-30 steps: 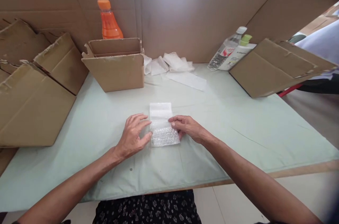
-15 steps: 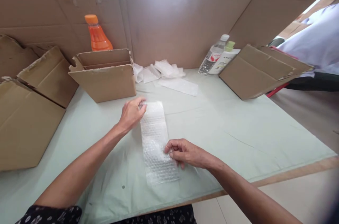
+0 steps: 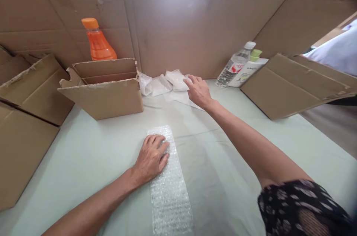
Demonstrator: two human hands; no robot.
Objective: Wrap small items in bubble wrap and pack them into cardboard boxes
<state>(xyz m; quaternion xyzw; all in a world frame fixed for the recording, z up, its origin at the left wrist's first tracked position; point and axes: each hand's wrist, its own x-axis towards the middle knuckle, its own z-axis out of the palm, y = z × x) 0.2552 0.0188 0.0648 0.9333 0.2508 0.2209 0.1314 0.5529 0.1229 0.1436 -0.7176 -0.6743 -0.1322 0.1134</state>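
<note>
A long strip of clear bubble wrap [image 3: 171, 195] lies flat on the pale green cloth. On its upper left part rests my left hand [image 3: 152, 158], palm down, with the fingers spread a little. My right hand [image 3: 198, 91] reaches to the back, over a small pile of crumpled bubble wrap pieces [image 3: 176, 79]. Its index finger points out at the pile's right end; whether it touches the wrap I cannot tell. The hand hides part of a flatter sheet [image 3: 178, 96] below the pile.
An open cardboard box [image 3: 114, 100] stands left of the pile, an orange bottle [image 3: 99, 42] behind it. Larger cardboard [image 3: 25, 154] is at far left. On the right are a clear bottle [image 3: 232, 66], a white bottle [image 3: 248, 72] and a tilted box [image 3: 292, 87]. A person's pale clothing [image 3: 334, 48] shows beyond.
My right hand has left the strip and moved up to the pile at the back. My left hand has come down from the strip's top corner to lie on it.
</note>
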